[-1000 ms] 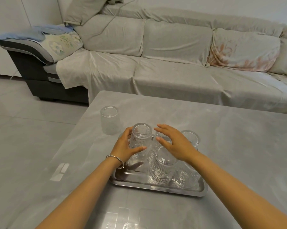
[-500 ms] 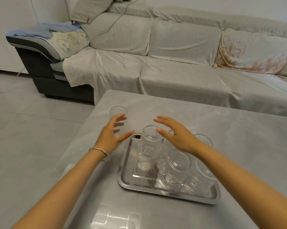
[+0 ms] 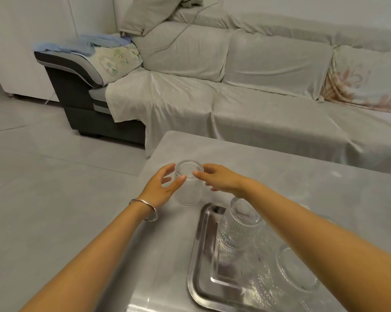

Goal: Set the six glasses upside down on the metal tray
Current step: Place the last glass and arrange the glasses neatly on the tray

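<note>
One clear glass [image 3: 188, 188] stands bottom up on the grey table, left of and beyond the metal tray [image 3: 194, 264]. My left hand [image 3: 162, 188] wraps it from the left, thumb across its front and fingers beside it. My right hand [image 3: 220, 179] is spread at its right side, a fingertip touching the upturned base. On the tray a ribbed glass [image 3: 238, 228] stands upside down at the far left corner, and another upside-down glass [image 3: 299, 270] sits nearer. My right forearm hides further glasses.
The table's [image 3: 302, 176] left edge runs just left of the lone glass, with tiled floor [image 3: 55, 176] below. A cloth-covered sofa [image 3: 235, 97] stands behind the table. A silver bangle [image 3: 145, 210] circles my left wrist.
My left hand let go of a glass on the tray and reached up-left to the lone glass. My right hand followed to it. The view shifted, so the tray now sits lower right.
</note>
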`<action>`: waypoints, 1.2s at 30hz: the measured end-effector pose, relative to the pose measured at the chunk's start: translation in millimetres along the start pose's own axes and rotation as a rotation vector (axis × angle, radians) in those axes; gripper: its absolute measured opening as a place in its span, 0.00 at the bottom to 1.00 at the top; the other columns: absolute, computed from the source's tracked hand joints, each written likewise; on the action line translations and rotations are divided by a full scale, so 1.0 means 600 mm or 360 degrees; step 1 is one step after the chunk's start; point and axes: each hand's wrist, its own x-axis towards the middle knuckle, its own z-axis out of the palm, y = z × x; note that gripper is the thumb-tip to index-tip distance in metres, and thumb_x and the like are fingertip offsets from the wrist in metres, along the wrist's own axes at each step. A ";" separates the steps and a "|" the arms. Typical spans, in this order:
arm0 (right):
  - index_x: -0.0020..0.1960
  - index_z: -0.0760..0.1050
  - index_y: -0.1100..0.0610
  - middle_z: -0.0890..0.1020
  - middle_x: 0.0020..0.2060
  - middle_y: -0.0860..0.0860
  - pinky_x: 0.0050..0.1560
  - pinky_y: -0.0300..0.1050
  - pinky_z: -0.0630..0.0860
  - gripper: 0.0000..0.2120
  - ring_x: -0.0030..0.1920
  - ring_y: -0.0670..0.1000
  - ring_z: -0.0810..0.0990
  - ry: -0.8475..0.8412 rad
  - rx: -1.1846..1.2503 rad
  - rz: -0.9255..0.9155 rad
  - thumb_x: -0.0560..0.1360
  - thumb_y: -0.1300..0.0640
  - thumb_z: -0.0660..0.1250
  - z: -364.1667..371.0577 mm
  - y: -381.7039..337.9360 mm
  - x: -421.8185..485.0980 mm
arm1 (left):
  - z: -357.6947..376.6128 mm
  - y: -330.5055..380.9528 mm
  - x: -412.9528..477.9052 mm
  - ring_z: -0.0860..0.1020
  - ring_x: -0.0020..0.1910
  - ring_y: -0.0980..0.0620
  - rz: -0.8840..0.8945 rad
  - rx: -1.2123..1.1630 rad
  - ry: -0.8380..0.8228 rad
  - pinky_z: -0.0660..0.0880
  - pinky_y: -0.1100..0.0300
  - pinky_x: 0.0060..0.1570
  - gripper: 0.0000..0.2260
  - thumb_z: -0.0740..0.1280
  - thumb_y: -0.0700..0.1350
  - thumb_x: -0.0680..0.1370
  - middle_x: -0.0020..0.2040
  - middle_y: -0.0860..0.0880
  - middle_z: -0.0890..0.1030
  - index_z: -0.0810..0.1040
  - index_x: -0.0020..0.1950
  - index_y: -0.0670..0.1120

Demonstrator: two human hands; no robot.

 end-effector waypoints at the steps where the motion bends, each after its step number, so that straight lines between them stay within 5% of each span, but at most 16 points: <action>1: 0.71 0.64 0.55 0.69 0.70 0.54 0.57 0.46 0.72 0.27 0.63 0.55 0.72 -0.0079 0.0083 0.0043 0.77 0.42 0.59 0.000 0.002 0.005 | 0.000 -0.002 0.004 0.69 0.67 0.47 0.0018 -0.0026 -0.0052 0.69 0.57 0.58 0.28 0.66 0.58 0.70 0.69 0.50 0.69 0.66 0.68 0.52; 8: 0.73 0.61 0.51 0.70 0.70 0.53 0.53 0.45 0.76 0.28 0.64 0.57 0.74 -0.0241 0.0235 0.0070 0.77 0.41 0.59 -0.007 0.016 0.017 | 0.005 -0.014 0.010 0.70 0.60 0.56 0.0100 -0.0061 -0.0241 0.69 0.71 0.48 0.22 0.68 0.60 0.65 0.58 0.65 0.72 0.66 0.56 0.69; 15: 0.72 0.61 0.49 0.71 0.68 0.53 0.55 0.44 0.72 0.23 0.59 0.51 0.73 -0.0118 0.0103 -0.0120 0.79 0.45 0.58 -0.001 -0.007 -0.011 | 0.008 0.001 -0.015 0.72 0.62 0.49 0.0225 -0.0104 -0.0060 0.74 0.60 0.53 0.29 0.69 0.57 0.65 0.63 0.53 0.73 0.68 0.65 0.55; 18: 0.72 0.62 0.49 0.73 0.67 0.51 0.50 0.37 0.71 0.22 0.59 0.48 0.72 -0.0035 0.0039 -0.0302 0.79 0.46 0.58 -0.012 -0.033 -0.046 | 0.001 0.034 -0.036 0.72 0.61 0.50 0.0322 -0.0138 0.0016 0.75 0.57 0.53 0.28 0.69 0.57 0.65 0.62 0.55 0.73 0.68 0.64 0.56; 24: 0.71 0.63 0.43 0.73 0.67 0.44 0.64 0.45 0.69 0.25 0.63 0.45 0.72 0.0113 -0.0042 -0.0492 0.76 0.41 0.59 -0.041 -0.055 -0.154 | 0.003 0.110 -0.103 0.72 0.59 0.61 0.0535 -0.0126 -0.0009 0.74 0.69 0.52 0.27 0.69 0.61 0.63 0.58 0.65 0.71 0.65 0.60 0.64; 28: 0.71 0.63 0.44 0.72 0.68 0.45 0.66 0.50 0.69 0.24 0.65 0.47 0.72 0.0159 -0.0065 -0.0494 0.76 0.41 0.60 -0.046 -0.048 -0.224 | 0.029 0.133 -0.149 0.72 0.61 0.61 0.0607 -0.0124 -0.0096 0.73 0.69 0.56 0.27 0.70 0.59 0.65 0.60 0.65 0.71 0.65 0.61 0.59; 36: 0.70 0.64 0.47 0.72 0.65 0.43 0.63 0.38 0.69 0.22 0.63 0.43 0.72 0.0195 -0.0031 -0.0466 0.78 0.44 0.56 -0.016 0.021 -0.322 | 0.083 0.135 -0.236 0.73 0.60 0.62 0.0631 0.0000 -0.0179 0.72 0.67 0.57 0.28 0.69 0.65 0.64 0.60 0.65 0.73 0.66 0.62 0.63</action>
